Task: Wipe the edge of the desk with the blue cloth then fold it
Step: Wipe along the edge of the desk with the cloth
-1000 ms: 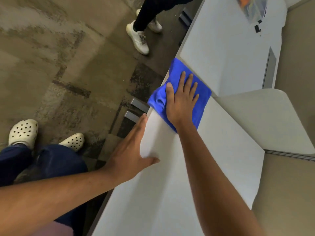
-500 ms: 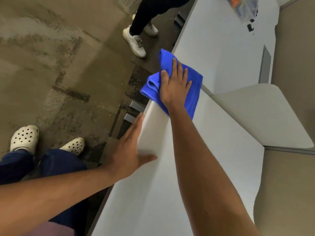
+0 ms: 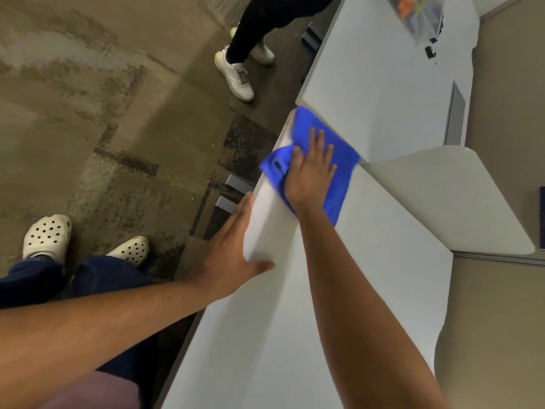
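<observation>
The blue cloth (image 3: 339, 169) lies spread over the left edge of the white desk (image 3: 368, 276), bunched where it hangs over the rim. My right hand (image 3: 309, 172) presses flat on the cloth, fingers spread, thumb by the bunched part. My left hand (image 3: 233, 249) rests open against the desk's left edge, nearer to me, with the thumb on the top surface and nothing in it.
A second white desk (image 3: 383, 69) continues beyond the cloth, with a clear bag of items (image 3: 418, 16) at its far end. A person in black trousers and white shoes (image 3: 236, 75) stands on the carpet to the left. My own feet in white clogs (image 3: 50, 234) are at lower left.
My right hand and the cloth went away from me along the desk edge, then came back a little toward me. My left hand stayed on the edge.
</observation>
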The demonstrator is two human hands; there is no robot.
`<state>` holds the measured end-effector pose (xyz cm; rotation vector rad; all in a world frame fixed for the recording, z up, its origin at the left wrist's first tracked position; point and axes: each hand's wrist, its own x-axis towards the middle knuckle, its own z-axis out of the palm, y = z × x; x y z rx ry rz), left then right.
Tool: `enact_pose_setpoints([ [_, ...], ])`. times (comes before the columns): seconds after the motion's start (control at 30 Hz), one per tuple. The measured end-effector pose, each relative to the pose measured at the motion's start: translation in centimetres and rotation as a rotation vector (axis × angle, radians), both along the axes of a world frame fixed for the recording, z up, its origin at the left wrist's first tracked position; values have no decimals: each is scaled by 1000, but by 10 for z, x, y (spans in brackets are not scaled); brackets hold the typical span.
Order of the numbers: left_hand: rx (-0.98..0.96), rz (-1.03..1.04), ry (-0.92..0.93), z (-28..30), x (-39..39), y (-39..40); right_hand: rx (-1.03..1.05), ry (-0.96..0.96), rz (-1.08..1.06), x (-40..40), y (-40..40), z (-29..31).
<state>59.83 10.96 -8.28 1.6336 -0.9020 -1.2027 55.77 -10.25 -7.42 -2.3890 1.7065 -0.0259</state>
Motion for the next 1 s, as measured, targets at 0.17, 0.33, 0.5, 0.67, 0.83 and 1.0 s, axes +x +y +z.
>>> enact_pose_setpoints([
  [0.17,-16,-34,-41,-1,3,3,54,-82,305,-61,7,11],
  [0.33,0,-10,-28,1,1,2,-24,-39,-152,-32,3,3],
  [0.5,-83,7,-24,-3,-1,4,18,21,416,-77,69,-1],
  [0.67,-39,-1,-26,-2,-1,5,37,-69,-10,-84,7,9],
  [0.83,-127,13,-24,-8,-3,4,-31,10,132,-67,68,-6],
  [1.0,-64,48,-3,-19,-8,2,-1,40,496,-88,47,-2],
])
